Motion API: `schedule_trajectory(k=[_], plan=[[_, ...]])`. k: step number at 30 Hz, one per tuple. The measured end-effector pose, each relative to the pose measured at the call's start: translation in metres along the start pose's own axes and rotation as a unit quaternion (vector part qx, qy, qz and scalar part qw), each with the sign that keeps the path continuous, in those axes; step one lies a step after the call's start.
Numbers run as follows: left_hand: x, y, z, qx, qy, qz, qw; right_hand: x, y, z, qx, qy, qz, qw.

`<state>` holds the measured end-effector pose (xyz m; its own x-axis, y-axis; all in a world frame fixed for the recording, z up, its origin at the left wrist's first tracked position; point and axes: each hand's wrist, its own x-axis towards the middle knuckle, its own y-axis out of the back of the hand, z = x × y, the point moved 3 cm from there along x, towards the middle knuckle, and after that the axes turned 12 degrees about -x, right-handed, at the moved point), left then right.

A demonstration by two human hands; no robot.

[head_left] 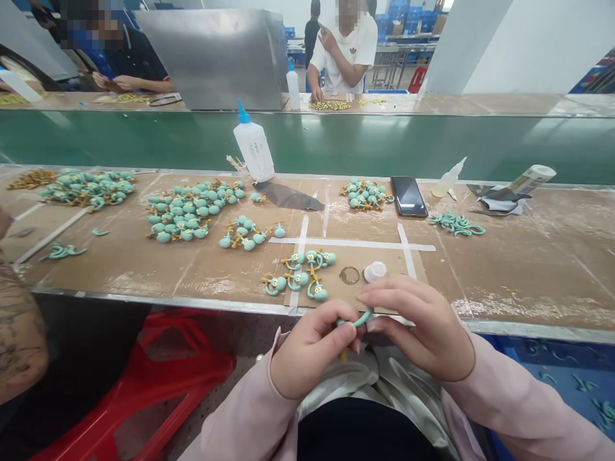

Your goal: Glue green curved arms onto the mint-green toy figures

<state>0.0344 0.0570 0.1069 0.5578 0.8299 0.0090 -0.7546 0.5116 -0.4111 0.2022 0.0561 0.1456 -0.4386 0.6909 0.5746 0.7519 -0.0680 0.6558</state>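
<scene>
Low in front of me, over my lap at the table's near edge, my left hand [319, 346] pinches a small teal figurine [361, 318]. Its curved teal arm sticks out to the right, and a bit of yellow-brown shows below my fingers; the rest is hidden. My right hand [423, 326] bends around the arm's tip, thumb below and fingers above. Just beyond, several teal figurines [298, 280] with curled arms lie on the cardboard. Next to them are a thin metal ring [349, 275] and a small white cup [375, 271].
Figurine piles [192, 208] lie left, another [368, 194] beside a phone [408, 196]. Loose teal arms [456, 223] lie right. A white bottle with blue nozzle [254, 150] leans at the back. A red stool [158, 371] and blue bin [557, 378] flank me. A neighbour's arm [22, 320] shows left.
</scene>
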Motion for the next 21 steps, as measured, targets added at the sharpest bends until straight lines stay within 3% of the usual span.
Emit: schedule_trajectory(k=[3, 6, 9, 11, 13, 15, 18, 21], plan=[[-0.004, -0.002, 0.013, 0.228, -0.108, 0.024, 0.967, -0.008, -0.001, 0.002, 0.064, -0.121, 0.06, 0.989], [-0.006, -0.004, 0.018, 0.421, -0.187, 0.025, 0.887, -0.017, -0.01, 0.005, 0.174, -0.269, 0.022, 0.947], [-0.005, -0.003, 0.017, 0.529, -0.205, 0.012, 0.823, -0.021, -0.02, 0.006, 0.276, -0.375, -0.032, 0.884], [-0.003, -0.003, 0.017, 0.556, -0.208, 0.002, 0.805, -0.02, -0.025, 0.005, 0.315, -0.409, -0.037, 0.856], [-0.001, -0.003, 0.019, 0.56, -0.21, -0.004, 0.801, -0.019, -0.028, 0.002, 0.331, -0.418, -0.035, 0.845], [0.0, -0.004, 0.02, 0.533, -0.206, -0.012, 0.821, -0.018, -0.027, -0.001, 0.329, -0.409, -0.035, 0.85], [-0.002, -0.002, 0.017, 0.444, -0.184, -0.019, 0.877, -0.014, -0.017, 0.004, 0.276, -0.377, -0.018, 0.884], [-0.008, 0.007, 0.006, 0.401, -0.141, -0.002, 0.905, -0.007, 0.005, 0.031, 0.099, -0.359, 0.003, 0.928]])
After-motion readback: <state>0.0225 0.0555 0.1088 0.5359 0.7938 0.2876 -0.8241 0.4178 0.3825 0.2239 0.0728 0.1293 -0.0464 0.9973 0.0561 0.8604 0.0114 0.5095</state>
